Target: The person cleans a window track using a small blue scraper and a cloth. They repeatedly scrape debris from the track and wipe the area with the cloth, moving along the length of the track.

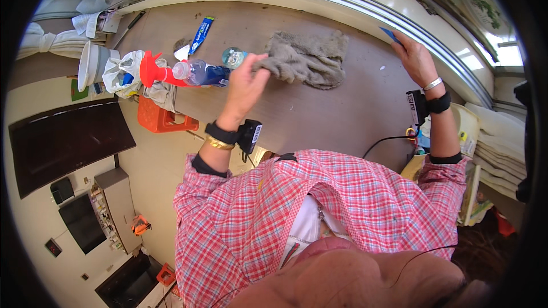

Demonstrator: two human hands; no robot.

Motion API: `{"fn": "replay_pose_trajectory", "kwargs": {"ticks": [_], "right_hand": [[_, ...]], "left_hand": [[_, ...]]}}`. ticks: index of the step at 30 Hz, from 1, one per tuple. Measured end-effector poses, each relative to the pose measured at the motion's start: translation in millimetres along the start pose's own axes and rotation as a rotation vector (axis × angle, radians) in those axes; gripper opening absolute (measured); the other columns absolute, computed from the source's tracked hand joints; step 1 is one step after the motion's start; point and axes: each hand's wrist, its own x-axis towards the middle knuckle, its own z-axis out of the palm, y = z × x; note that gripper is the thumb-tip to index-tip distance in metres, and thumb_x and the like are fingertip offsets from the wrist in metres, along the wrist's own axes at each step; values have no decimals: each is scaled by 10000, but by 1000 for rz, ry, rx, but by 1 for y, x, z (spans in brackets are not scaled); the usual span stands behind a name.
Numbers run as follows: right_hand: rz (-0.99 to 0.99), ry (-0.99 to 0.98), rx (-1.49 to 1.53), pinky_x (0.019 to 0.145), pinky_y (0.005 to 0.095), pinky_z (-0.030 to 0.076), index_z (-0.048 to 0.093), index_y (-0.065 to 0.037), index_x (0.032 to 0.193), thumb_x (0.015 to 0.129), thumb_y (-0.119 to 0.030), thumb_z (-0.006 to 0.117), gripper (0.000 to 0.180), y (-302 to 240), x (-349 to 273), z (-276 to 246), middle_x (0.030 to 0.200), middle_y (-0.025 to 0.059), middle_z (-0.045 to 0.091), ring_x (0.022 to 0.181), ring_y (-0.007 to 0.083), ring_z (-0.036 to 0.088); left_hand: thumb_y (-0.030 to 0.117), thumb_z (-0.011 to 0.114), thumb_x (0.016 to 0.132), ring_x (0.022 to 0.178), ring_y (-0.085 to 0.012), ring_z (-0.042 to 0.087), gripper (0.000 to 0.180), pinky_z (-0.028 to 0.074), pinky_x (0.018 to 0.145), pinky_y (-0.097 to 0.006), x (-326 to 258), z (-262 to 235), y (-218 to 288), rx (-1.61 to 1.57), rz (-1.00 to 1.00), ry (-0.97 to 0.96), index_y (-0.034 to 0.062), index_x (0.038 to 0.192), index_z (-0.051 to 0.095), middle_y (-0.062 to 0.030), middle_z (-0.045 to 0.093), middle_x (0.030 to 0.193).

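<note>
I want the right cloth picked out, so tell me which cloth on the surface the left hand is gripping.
The grey rag, crumpled mid-surface: the left hand pinches its near edge. The white cloth lies bunched by the red-nozzled spray bottle, untouched.

Packages and labels on the brown surface by the window

A long blue-and-white tube-shaped package point(201, 35) lies slanted near the far edge of the surface point(319, 120), just beside a scrap of white wrapper point(182, 52). A clear spray bottle point(197, 72) with a dark blue label and a red trigger head lies on its side below it. A crumpled white plastic bag point(123, 71) with blue showing through sits at the left end. A small blue card point(390, 35) rests under the right hand point(415, 60) by the window frame.
</note>
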Motion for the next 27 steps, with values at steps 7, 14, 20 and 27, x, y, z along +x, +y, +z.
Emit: {"fn": "replay_pose_trajectory", "kwargs": {"ticks": [7,14,20,27], "right_hand": [[-148,-27,136,682,414,491,603,-83,1145,906,-210,560,275,-22,46,31,830,206,643,761,378,617],[-184,-70,216,689,445,485,601,-99,1147,892,-203,563,277,-27,67,68,864,196,650,793,382,612],[-195,-7,201,678,414,490,630,-88,1093,873,-171,584,240,-14,64,72,860,151,650,799,355,612],[-200,170,36,586,378,492,663,-88,961,843,-152,625,140,11,64,43,783,101,639,663,317,613]], "left_hand": [[120,599,906,778,-102,605,112,501,715,-269,62,-38,37,-574,-84,416,45,982,567,-21,639,892],[84,565,884,750,-232,649,122,537,660,-385,201,-94,-7,-815,-325,629,-27,933,578,-91,661,912],[89,640,817,774,-205,613,190,526,666,-361,282,-146,-70,-139,-698,945,-39,956,614,-113,667,946],[130,563,833,878,-149,628,192,506,674,-334,319,-135,-113,-221,-583,1036,22,957,662,-102,680,1016]]}}
